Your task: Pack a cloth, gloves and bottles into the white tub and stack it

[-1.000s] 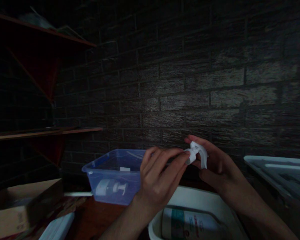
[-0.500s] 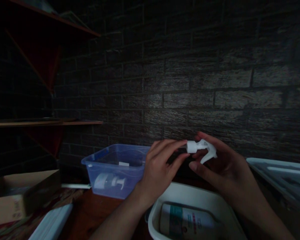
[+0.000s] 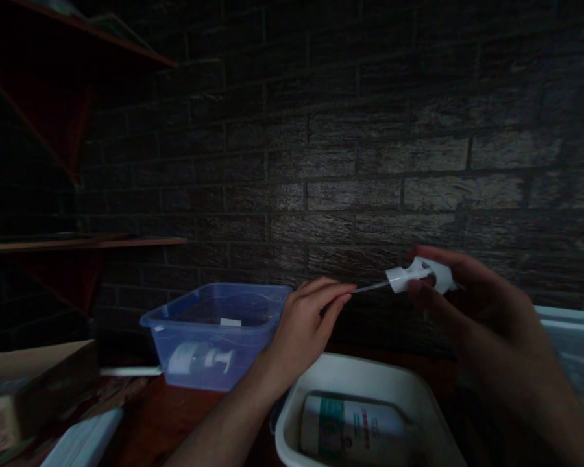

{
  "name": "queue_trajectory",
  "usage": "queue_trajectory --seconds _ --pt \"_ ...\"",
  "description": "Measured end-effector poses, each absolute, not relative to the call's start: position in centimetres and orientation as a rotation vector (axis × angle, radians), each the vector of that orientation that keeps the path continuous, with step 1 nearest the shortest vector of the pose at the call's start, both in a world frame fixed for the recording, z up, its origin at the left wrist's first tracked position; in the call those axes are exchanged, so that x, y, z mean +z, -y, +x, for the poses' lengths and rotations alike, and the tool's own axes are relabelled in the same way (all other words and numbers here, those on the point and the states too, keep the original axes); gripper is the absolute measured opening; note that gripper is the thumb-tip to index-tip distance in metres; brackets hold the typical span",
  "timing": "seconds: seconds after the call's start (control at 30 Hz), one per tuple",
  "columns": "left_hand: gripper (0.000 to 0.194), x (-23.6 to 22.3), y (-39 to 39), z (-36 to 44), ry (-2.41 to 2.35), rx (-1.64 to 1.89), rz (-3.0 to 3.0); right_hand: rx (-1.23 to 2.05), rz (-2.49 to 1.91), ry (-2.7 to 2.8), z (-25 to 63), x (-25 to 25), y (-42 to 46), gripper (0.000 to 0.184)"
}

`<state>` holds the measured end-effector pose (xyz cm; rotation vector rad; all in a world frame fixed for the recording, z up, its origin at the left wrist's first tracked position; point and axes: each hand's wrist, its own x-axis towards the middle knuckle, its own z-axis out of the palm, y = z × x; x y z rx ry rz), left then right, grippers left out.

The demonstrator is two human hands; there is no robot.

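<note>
My right hand is closed around a white trigger sprayer head, held up in front of a dark brick wall. A thin clear dip tube sticks out of the sprayer head toward the left. My left hand pinches the free end of that tube between its fingertips. Below both hands sits a white tub with a bottle lying in it, which has a white and teal label.
A clear blue plastic bin at left holds a pump bottle. A cardboard box lies at far left, wooden shelves above it. A pale tray is at right. The scene is dim.
My right hand has pulled the sprayer head to the right, away from my left hand, and the thin tube now shows between them. The view has shifted slightly.
</note>
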<state>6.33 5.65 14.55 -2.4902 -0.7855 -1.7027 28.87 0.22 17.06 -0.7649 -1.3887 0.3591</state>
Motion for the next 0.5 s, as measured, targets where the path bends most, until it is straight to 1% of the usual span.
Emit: queue_trajectory --seconds 0.07,0.2,0.37,0.5 --pt "0.022 14.5 -5.6 6.6 0.833 -1.708 -2.594 0.345 -0.780 1.385 29.0 17.3 0.5 0.048" --pt "0.019 14.5 -5.4 6.9 0.939 -1.803 -2.780 0.329 -0.755 1.386 28.9 17.8 1.5 0.038" --pt "0.020 14.0 -6.1 7.2 1.033 -1.932 -2.997 0.248 -0.843 1.488 29.0 17.9 1.2 0.047" --pt "0.018 13.3 -7.4 7.2 1.070 -1.854 -3.144 0.126 -1.048 1.607 29.4 18.1 1.0 0.041"
